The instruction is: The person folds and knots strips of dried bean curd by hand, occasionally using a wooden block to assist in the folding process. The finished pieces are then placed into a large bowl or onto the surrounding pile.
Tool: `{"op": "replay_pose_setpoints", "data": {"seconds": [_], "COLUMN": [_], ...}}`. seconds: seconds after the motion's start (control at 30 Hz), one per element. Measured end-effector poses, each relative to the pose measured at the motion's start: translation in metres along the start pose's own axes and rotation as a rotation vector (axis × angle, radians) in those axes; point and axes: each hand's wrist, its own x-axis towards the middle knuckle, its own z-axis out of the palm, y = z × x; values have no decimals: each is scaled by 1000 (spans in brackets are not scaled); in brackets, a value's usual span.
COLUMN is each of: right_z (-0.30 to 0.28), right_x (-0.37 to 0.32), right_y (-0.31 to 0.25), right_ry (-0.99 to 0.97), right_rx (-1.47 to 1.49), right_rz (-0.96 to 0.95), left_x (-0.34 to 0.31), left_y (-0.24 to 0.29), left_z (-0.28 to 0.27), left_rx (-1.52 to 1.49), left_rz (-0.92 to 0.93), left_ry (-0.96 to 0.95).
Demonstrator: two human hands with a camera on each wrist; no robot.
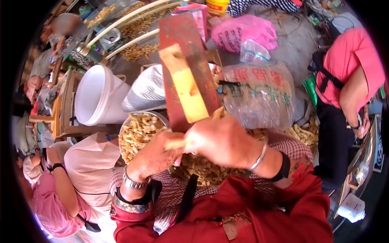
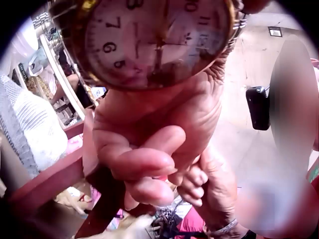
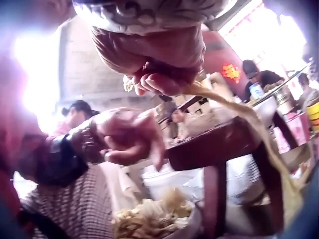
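My right hand (image 1: 219, 141) is curled round a long pale strip (image 3: 256, 119), which trails away from the fingers in the right wrist view. Close beside it is my left hand (image 1: 156, 156), fingers loosely bent, with nothing seen between them in the left wrist view. Both hands are at the near end of a red wooden bench (image 1: 170, 36). A flat yellow piece (image 1: 188, 93) lies lengthwise on that bench. Below the hands, many pale knobbly pieces (image 1: 198, 168) lie over the checked cloth on my lap. A bowl (image 1: 165, 118) of similar pieces stands at the left.
Left of the bench are a white bucket (image 1: 91, 95) and a striped white bundle (image 1: 146, 89). A clear plastic sack (image 1: 259, 97) and a pink bag (image 1: 245, 32) lie to its right. People sit close by on both sides, one in a pink shirt (image 1: 352, 56).
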Motion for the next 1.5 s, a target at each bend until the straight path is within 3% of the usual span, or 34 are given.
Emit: {"op": "replay_pose_setpoints", "data": {"seconds": [0.03, 0.07, 0.13, 0.23, 0.27, 0.3, 0.43, 0.5, 0.53, 0.6, 0.67, 0.8, 0.87, 0.9, 1.0, 1.03, 1.07, 1.17, 1.2, 1.27, 1.37, 1.4, 1.47, 1.5], "right_z": [11, 22, 39, 56, 58, 57, 35, 27, 25, 24, 20, 28, 25, 25, 25, 19, 20, 12, 12, 5, 11, 12, 14, 16], "right_x": [-7, -14, -29, -43, -46, -47, -41, -35, -32, -33, -31, -38, -40, -41, -43, -40, -40, -42, -42, -40, -43, -43, -43, -44], "right_y": [-13, -25, -43, -62, -65, -68, -54, -36, -29, -23, -27, -18, -12, -10, -14, -18, -16, -12, -10, -11, -8, -9, -11, -11], "right_ry": [7, 14, -61, -181, -141, -103, 260, 460, 525, 425, 308, 233, 158, 121, 169, 177, 178, 118, 111, 54, 82, 81, 80, 93], "right_rx": [68, 137, 182, 300, 314, 327, 226, 248, 301, 399, 587, 639, 467, 381, 608, 593, 528, 382, 376, 544, 550, 568, 581, 528], "right_rz": [-7, -17, -67, -105, -80, -57, 87, 302, 450, 667, 858, 660, 492, 407, 610, 596, 506, 346, 381, 491, 530, 559, 616, 597], "left_x": [-3, 1, 11, 16, 18, 17, 14, 9, 6, 2, 6, 5, 4, 1, -3, -5, -7, -3, -3, -2, 4, 5, 8, 11], "left_y": [-12, -14, -26, -23, -19, -20, -11, -3, -6, 2, 2, 11, 2, 3, -9, -8, -1, -4, -5, 10, -8, -4, -1, -1], "left_z": [8, 24, 49, 63, 65, 59, 54, 60, 60, 58, 52, 53, 48, 48, 46, 53, 52, 48, 47, 53, 50, 45, 56, 58], "left_rx": [18, -126, -486, -757, -843, -886, -541, -133, 71, 313, 677, 751, 722, 722, 457, 37, -324, -608, -728, -714, -33, 330, 273, 317], "left_rz": [-57, 135, -266, -408, -447, -379, -178, 167, 61, 138, 464, 554, 616, 530, 452, 339, 265, 311, 281, 204, 326, 397, 290, 364], "left_ry": [-18, 66, 36, 72, 98, 42, 200, 305, 344, 432, 598, 654, 591, 557, 576, 601, 502, 354, 286, 335, 451, 441, 496, 518]}}
